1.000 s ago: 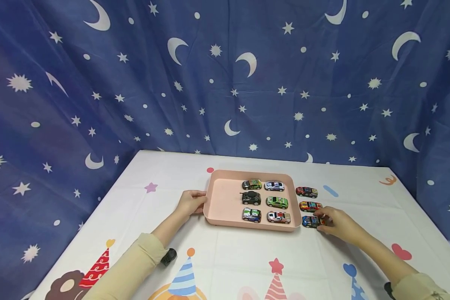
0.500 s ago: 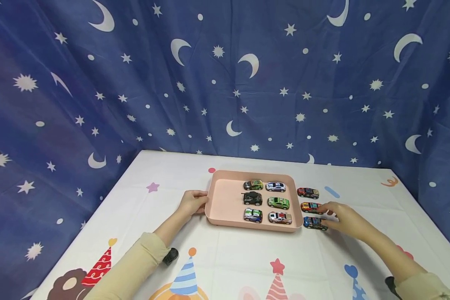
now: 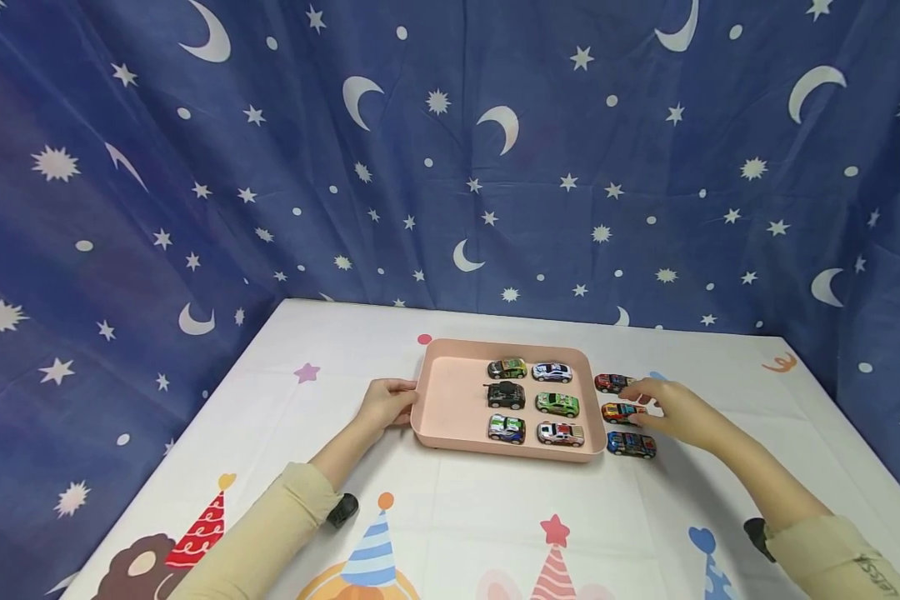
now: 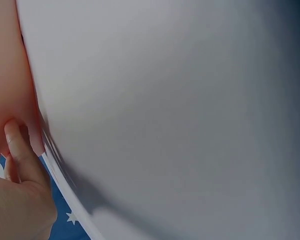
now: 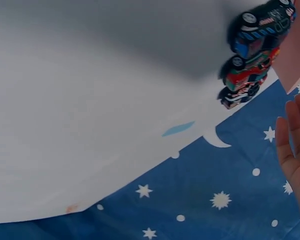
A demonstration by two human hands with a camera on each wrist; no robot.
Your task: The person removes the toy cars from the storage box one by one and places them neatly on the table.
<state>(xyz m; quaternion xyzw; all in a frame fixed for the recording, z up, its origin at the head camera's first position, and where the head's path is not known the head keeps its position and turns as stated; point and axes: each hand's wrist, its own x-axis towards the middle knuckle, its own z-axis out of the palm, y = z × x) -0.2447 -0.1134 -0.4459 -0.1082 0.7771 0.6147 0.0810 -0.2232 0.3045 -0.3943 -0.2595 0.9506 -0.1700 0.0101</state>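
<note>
A pink tray (image 3: 450,404) lies on the table with several toy cars in two rows on its right half. My left hand (image 3: 396,402) holds the tray's left rim, thumb on top; in the left wrist view a finger (image 4: 20,150) presses the pink wall. Three cars stand in a row right of the tray: a dark red car (image 3: 610,382), an orange car (image 3: 618,412) and a blue car (image 3: 631,444). My right hand (image 3: 639,398) reaches over the orange car, fingers straight, tips at the dark red car. The right wrist view shows the blue car (image 5: 262,27) and straight fingers (image 5: 295,145).
The table wears a white cloth (image 3: 495,517) printed with party hats and stars. A blue curtain (image 3: 450,167) with moons and stars hangs close behind and at both sides. A black wrist strap (image 3: 341,510) shows under my left sleeve.
My right hand has let go of the blue car and moved away from me along the row to the dark red car. The left hand and tray have not moved.
</note>
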